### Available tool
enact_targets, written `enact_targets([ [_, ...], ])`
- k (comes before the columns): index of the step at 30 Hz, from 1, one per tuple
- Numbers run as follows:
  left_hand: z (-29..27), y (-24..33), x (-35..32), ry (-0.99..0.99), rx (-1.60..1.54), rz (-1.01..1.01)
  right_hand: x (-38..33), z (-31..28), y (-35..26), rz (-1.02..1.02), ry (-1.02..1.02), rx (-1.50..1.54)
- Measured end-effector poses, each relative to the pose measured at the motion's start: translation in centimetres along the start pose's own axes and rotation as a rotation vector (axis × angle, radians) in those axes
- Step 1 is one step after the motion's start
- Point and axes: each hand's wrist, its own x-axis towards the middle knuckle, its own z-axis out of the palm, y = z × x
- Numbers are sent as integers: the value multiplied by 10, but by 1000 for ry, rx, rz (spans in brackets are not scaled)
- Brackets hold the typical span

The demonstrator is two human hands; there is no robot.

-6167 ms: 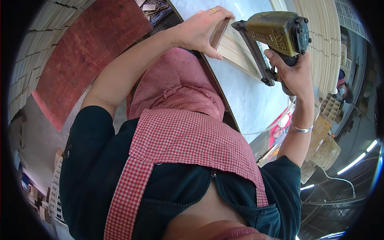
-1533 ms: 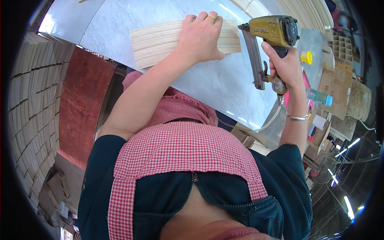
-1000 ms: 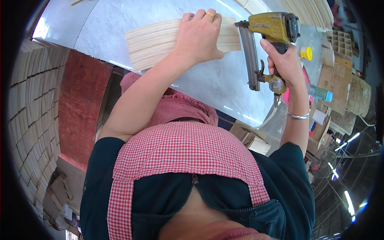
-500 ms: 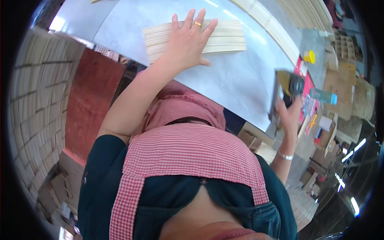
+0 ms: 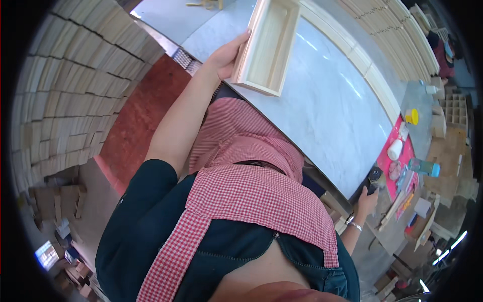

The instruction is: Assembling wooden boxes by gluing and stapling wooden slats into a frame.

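A pale wooden box (image 5: 269,45), long and shallow, is at the far left part of the grey-white tabletop (image 5: 322,110), its hollow inside facing me. My left hand (image 5: 229,55) is closed on the box's left side, fingertips at its edge and thumb underneath. Off at the lower right, by the table's corner, my right hand (image 5: 368,200) is wrapped around the dark handle of a nail gun (image 5: 376,177) with a round black cap. Most of the tool's lower body is hidden by the hand and the table edge.
Pale wooden strips (image 5: 347,45) line the table's far edge. On a pink sheet (image 5: 387,156) at right are a white bottle (image 5: 395,149) and small items, with a blue-capped bottle (image 5: 423,166) nearby. A yellow tub (image 5: 411,117) stands beyond. Stacked wood (image 5: 70,95) rises at left.
My left hand was spread flat on ridged pale wood; now it grips a box with its inside showing. My right hand has lowered the nail gun from above the table to beside its corner.
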Motion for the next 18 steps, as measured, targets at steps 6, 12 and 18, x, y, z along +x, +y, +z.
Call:
enact_targets([
  [6, -36, 9, -47, 485, 627, 355, 34, 12, 11, -272, 323, 190],
  [12, 7, -28, -91, 388, 1316, 879, 5, 40, -132, -645, 246, 655],
  [18, -19, -39, -89, 316, 1939, 1047, -81, 31, -284, -1214, 105, 783],
])
